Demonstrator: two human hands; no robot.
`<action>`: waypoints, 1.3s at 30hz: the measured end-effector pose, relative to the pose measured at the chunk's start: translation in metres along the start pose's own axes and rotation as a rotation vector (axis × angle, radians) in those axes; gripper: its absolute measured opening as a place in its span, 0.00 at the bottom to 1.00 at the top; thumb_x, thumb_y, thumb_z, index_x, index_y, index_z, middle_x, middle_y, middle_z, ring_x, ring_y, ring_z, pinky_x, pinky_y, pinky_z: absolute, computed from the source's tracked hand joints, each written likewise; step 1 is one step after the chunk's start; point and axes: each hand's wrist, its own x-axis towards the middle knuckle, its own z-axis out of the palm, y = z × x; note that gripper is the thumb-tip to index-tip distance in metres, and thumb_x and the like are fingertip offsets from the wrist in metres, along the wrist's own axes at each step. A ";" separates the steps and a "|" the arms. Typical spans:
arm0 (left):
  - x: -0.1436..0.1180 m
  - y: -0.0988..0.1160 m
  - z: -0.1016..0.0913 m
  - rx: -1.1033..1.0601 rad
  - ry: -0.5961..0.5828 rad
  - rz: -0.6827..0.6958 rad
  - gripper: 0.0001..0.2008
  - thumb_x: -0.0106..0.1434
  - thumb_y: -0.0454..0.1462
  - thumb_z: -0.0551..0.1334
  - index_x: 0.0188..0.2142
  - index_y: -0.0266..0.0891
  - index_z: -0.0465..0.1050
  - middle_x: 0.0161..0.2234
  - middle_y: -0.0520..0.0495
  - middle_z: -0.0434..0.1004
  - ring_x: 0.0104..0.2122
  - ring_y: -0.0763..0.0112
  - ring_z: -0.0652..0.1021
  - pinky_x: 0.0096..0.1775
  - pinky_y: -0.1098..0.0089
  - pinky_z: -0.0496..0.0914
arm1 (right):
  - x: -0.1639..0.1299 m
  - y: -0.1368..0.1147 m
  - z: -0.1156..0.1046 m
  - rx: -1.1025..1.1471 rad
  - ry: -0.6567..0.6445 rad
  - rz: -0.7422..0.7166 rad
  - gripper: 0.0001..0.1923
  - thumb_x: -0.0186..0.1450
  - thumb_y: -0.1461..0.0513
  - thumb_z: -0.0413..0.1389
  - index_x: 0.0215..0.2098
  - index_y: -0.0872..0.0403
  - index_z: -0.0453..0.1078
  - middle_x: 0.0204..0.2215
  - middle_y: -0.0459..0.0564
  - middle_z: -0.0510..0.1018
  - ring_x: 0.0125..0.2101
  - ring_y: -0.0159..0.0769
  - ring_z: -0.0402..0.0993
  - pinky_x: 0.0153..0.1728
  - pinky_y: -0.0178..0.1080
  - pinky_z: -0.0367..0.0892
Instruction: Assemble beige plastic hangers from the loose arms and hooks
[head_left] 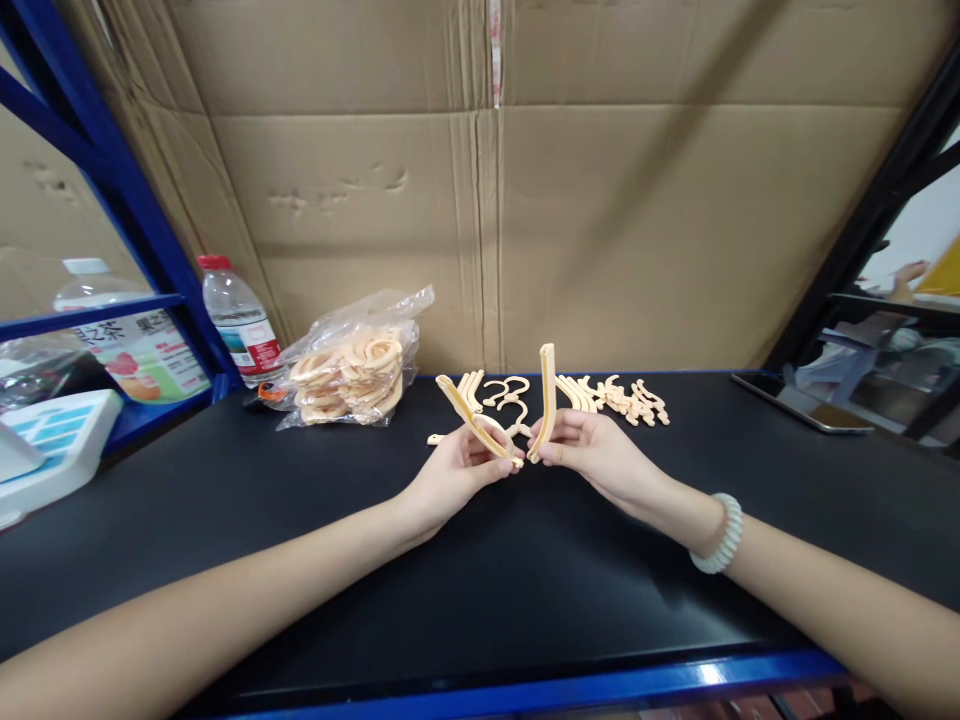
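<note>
My left hand [450, 475] pinches a cream plastic hanger arm [474, 422], a curved channel-shaped piece tilted up to the left. Between the fingers of my right hand [604, 455] is a second hanger arm [549, 390], standing nearly upright. The lower ends of both arms point towards each other, with a small gap between them. Just behind my hands lie hanger hooks [513, 388] in the same cream plastic. More hanger arms [576, 392] lie side by side on the right, and several small connector pieces [637, 402] are heaped beyond them.
A clear plastic bag [352, 365] of cream parts sits at the back left, beside a red-capped water bottle [238, 325]. A phone-like flat device [801, 402] lies at the back right. Cardboard [637, 220] backs the black table [315, 620]; blue shelving [135, 200] stands left.
</note>
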 end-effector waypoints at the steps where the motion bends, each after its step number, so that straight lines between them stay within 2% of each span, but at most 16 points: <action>1: 0.000 0.001 0.000 0.013 -0.005 0.000 0.14 0.50 0.34 0.71 0.33 0.36 0.68 0.32 0.49 0.78 0.35 0.69 0.77 0.45 0.65 0.69 | 0.001 0.001 0.000 -0.018 -0.010 -0.017 0.12 0.52 0.62 0.66 0.34 0.54 0.73 0.31 0.48 0.79 0.34 0.34 0.76 0.40 0.39 0.71; 9: -0.002 0.006 0.004 0.037 -0.006 -0.022 0.13 0.50 0.33 0.71 0.32 0.36 0.68 0.33 0.50 0.76 0.37 0.68 0.77 0.46 0.64 0.69 | 0.000 0.004 0.002 -0.070 -0.101 -0.084 0.10 0.55 0.62 0.64 0.37 0.53 0.75 0.34 0.48 0.81 0.36 0.36 0.78 0.42 0.41 0.72; 16: -0.003 0.003 0.005 0.073 0.008 -0.005 0.13 0.50 0.33 0.70 0.34 0.36 0.69 0.35 0.48 0.78 0.38 0.67 0.77 0.47 0.64 0.70 | 0.001 0.000 0.003 -0.123 -0.102 -0.113 0.09 0.54 0.62 0.64 0.34 0.53 0.75 0.33 0.47 0.81 0.36 0.39 0.79 0.44 0.44 0.73; 23: -0.004 0.005 0.008 0.091 0.024 0.013 0.14 0.49 0.34 0.71 0.34 0.36 0.71 0.38 0.46 0.79 0.38 0.65 0.78 0.46 0.64 0.71 | -0.001 -0.001 0.006 -0.165 -0.043 -0.121 0.06 0.51 0.62 0.65 0.29 0.53 0.75 0.29 0.47 0.81 0.33 0.38 0.78 0.40 0.42 0.74; 30: -0.005 0.002 0.006 0.093 0.007 0.019 0.13 0.50 0.35 0.71 0.34 0.35 0.70 0.37 0.45 0.78 0.38 0.65 0.78 0.46 0.62 0.70 | -0.002 0.001 0.008 -0.165 -0.020 -0.093 0.08 0.51 0.63 0.65 0.30 0.54 0.75 0.28 0.47 0.80 0.29 0.35 0.77 0.36 0.40 0.74; 39: -0.004 0.002 0.006 0.028 0.053 -0.013 0.14 0.46 0.33 0.72 0.29 0.35 0.69 0.29 0.50 0.77 0.29 0.70 0.77 0.37 0.67 0.72 | -0.004 0.003 0.011 -0.227 0.049 -0.110 0.09 0.52 0.60 0.65 0.30 0.55 0.73 0.27 0.48 0.79 0.28 0.35 0.77 0.34 0.39 0.74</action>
